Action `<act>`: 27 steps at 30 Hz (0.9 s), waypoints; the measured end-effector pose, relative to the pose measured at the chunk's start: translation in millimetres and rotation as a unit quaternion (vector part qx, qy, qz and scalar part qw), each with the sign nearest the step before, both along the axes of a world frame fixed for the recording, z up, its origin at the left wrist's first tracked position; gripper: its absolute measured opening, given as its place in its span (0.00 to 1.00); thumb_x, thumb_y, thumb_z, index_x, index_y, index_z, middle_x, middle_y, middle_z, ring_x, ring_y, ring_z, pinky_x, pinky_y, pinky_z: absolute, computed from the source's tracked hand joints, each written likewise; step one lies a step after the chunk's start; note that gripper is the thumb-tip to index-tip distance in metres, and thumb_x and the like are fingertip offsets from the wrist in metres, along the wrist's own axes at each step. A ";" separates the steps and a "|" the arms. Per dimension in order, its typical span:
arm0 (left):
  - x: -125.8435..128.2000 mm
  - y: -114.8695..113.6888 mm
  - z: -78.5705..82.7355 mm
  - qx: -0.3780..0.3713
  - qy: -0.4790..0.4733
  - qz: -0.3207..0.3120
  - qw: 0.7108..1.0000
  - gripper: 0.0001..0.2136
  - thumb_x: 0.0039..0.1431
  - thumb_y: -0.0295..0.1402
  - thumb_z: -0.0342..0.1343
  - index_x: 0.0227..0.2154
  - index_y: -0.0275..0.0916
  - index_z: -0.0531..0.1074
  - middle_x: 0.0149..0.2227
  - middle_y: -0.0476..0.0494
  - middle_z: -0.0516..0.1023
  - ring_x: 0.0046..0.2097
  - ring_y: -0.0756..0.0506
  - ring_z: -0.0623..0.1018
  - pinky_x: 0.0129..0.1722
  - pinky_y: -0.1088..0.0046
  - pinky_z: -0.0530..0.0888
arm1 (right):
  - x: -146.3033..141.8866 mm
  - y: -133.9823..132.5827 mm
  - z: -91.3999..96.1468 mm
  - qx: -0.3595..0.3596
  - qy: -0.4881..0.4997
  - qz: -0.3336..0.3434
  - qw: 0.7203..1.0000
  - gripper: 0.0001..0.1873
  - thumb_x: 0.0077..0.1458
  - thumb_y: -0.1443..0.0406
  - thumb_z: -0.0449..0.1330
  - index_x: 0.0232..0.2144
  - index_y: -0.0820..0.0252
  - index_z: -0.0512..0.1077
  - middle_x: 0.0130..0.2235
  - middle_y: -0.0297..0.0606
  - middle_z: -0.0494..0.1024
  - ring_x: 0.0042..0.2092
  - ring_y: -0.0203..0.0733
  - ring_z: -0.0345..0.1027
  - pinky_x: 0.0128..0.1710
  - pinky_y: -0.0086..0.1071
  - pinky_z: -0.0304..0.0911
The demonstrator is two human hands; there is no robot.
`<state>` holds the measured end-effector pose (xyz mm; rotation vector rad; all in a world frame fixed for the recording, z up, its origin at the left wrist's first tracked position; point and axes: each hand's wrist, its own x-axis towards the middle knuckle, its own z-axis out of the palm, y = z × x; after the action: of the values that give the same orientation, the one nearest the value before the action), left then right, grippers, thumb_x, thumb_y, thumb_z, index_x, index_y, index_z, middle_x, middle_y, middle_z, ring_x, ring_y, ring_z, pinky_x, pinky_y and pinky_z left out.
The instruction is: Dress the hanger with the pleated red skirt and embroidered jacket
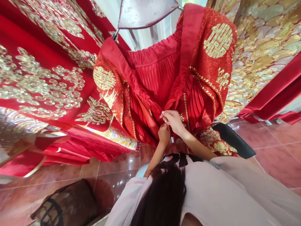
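A red pleated skirt [162, 72] with gold embroidered panels hangs in front of me from a hanger [145, 12] at the top. Both my hands meet at the skirt's lower middle. My left hand [164, 132] is closed on a fold of the red fabric from below. Just above it, my right hand [172, 121] has its fingers pressed together, pinching the same fabric edge. My dark hair and pale sleeves fill the bottom of the view.
More red garments with gold embroidery [42, 81] hang at the left, and a gold-patterned one [261, 47] at the right. A dark chair seat [235, 141] stands behind the skirt. The floor is glossy reddish tile [277, 147]. A dark basket-like object [63, 204] sits bottom left.
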<state>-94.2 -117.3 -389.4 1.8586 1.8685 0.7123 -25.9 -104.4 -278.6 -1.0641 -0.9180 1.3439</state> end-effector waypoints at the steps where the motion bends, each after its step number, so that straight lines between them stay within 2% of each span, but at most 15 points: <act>1: -1.4 0.9 6.0 0.018 -0.001 0.013 1.000 0.08 0.60 0.27 0.48 0.38 0.34 0.70 0.38 0.38 0.74 0.41 0.43 0.75 0.35 0.73 0.70 | -0.2 -0.5 3.7 0.011 0.007 -0.002 1.000 0.16 0.46 0.57 0.57 0.18 0.65 0.68 0.15 0.28 0.56 0.18 0.26 0.45 0.20 0.25 0.39; 4: -7.1 11.1 26.6 0.075 0.004 0.064 0.995 0.10 0.58 0.31 0.50 0.42 0.32 0.67 0.45 0.32 0.70 0.50 0.40 0.71 0.45 0.67 0.70 | -2.2 -4.5 4.3 0.013 0.018 0.003 1.000 0.16 0.46 0.57 0.58 0.17 0.64 0.67 0.15 0.29 0.57 0.19 0.26 0.46 0.20 0.25 0.41; 7: -11.3 29.7 44.9 0.099 0.020 0.072 0.992 0.06 0.57 0.30 0.50 0.36 0.35 0.67 0.42 0.34 0.71 0.49 0.39 0.71 0.49 0.63 0.68 | -5.2 -5.4 -2.7 0.000 0.032 0.005 0.999 0.17 0.44 0.55 0.58 0.16 0.64 0.66 0.15 0.29 0.57 0.19 0.26 0.46 0.20 0.25 0.40; 9: -11.9 41.1 52.5 0.091 0.033 0.051 0.994 0.03 0.57 0.29 0.49 0.30 0.37 0.68 0.36 0.38 0.72 0.42 0.41 0.73 0.45 0.65 0.69 | -6.4 -1.7 -7.3 -0.014 0.051 0.004 0.999 0.16 0.44 0.55 0.59 0.18 0.64 0.67 0.16 0.29 0.58 0.19 0.26 0.46 0.19 0.25 0.39; 12: -9.8 50.6 56.8 0.055 0.053 0.020 0.997 0.07 0.57 0.29 0.50 0.24 0.37 0.68 0.31 0.40 0.73 0.36 0.43 0.75 0.38 0.69 0.70 | -7.8 9.0 -6.7 -0.048 0.065 -0.007 0.997 0.15 0.45 0.58 0.59 0.18 0.64 0.67 0.16 0.29 0.58 0.17 0.26 0.44 0.18 0.25 0.38; 15: -4.7 52.2 59.2 0.013 0.069 0.012 0.997 0.07 0.58 0.30 0.50 0.29 0.36 0.71 0.29 0.40 0.74 0.33 0.43 0.76 0.33 0.71 0.70 | -11.2 19.0 13.2 -0.064 0.053 -0.028 0.996 0.14 0.49 0.62 0.57 0.16 0.64 0.64 0.14 0.28 0.57 0.16 0.25 0.44 0.17 0.25 0.38; 19: 4.0 47.6 69.0 -0.022 0.079 0.021 0.996 0.12 0.64 0.32 0.44 0.38 0.34 0.73 0.32 0.38 0.77 0.36 0.42 0.78 0.36 0.70 0.71 | -13.7 25.5 55.2 0.040 0.018 -0.058 0.997 0.14 0.53 0.64 0.54 0.19 0.65 0.67 0.15 0.28 0.58 0.16 0.24 0.46 0.18 0.23 0.42; 21: 6.2 42.4 74.7 -0.033 0.080 0.023 0.996 0.14 0.65 0.33 0.43 0.40 0.34 0.73 0.33 0.36 0.77 0.37 0.41 0.78 0.36 0.70 0.71 | -10.9 26.8 63.9 0.092 -0.013 -0.056 0.994 0.15 0.54 0.63 0.53 0.19 0.65 0.67 0.15 0.28 0.58 0.17 0.24 0.48 0.18 0.22 0.45; 24: 4.8 32.3 78.8 -0.048 0.080 0.024 0.995 0.14 0.64 0.34 0.44 0.41 0.33 0.73 0.34 0.35 0.78 0.37 0.41 0.79 0.35 0.71 0.71 | -3.9 23.8 53.9 0.125 -0.084 -0.048 0.987 0.16 0.55 0.61 0.53 0.19 0.65 0.68 0.15 0.29 0.60 0.18 0.26 0.51 0.20 0.23 0.48; 27: 1.6 24.2 76.9 -0.058 0.081 0.024 0.995 0.14 0.64 0.33 0.44 0.42 0.33 0.73 0.35 0.35 0.78 0.38 0.41 0.79 0.35 0.71 0.71 | -0.1 12.2 39.3 0.175 -0.177 -0.114 0.962 0.16 0.56 0.59 0.53 0.24 0.65 0.71 0.19 0.32 0.64 0.22 0.28 0.56 0.24 0.25 0.53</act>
<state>-92.6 -93.1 -312.6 1.8524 2.0160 0.4693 -26.1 -92.1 -239.3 -1.1090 -1.2049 0.7745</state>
